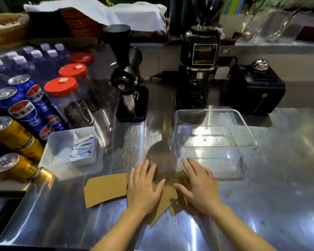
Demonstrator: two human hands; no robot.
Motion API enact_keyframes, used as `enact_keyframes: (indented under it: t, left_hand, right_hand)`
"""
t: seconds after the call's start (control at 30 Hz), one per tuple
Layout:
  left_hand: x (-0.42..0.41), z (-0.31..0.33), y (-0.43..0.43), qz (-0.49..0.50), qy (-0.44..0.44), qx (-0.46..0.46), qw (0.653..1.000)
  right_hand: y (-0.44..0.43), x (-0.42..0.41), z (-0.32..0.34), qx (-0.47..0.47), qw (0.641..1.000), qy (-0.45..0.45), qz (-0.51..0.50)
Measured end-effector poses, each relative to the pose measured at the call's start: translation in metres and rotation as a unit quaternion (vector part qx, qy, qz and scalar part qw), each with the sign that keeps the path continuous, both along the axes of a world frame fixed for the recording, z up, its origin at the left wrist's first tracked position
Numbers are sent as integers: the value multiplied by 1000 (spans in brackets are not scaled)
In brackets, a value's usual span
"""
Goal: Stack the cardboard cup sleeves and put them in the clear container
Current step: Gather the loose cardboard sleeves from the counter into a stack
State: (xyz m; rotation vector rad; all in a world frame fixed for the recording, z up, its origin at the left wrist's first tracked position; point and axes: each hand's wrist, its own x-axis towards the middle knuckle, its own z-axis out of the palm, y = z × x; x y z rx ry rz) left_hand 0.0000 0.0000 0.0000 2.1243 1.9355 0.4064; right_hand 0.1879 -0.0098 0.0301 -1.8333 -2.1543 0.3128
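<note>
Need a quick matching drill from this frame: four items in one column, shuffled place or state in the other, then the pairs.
Items:
1. clear plastic container
2. flat brown cardboard cup sleeves
3. white tray of sachets
4. red-lidded clear jars

States:
A. under both flat hands
B. empty, right of centre
C. beside the cans, left
D. behind the white tray

Pairs: 1-B, 2-A, 3-C, 4-D

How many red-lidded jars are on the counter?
3, in a diagonal row at left behind the white tray: nearest, middle, farthest. More may be hidden behind the bottles.
</note>
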Motion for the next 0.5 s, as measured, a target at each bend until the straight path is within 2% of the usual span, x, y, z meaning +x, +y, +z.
enact_keyframes:
  t: [0.17,0.33,0.5]
  left_hand:
    - [-4,-18,-8,-5,24,-2,1000]
    - [-3,-19,-8,-11,34,37,999]
    - [-4,-21,-9,-8,45,30,999]
  right_hand:
    - [-7,-1,-11,-83,993,-52,-68]
    - [-1,-6,-12,-144,982,-13,-121]
    - [1,-10,-10,-128,983,31,-130]
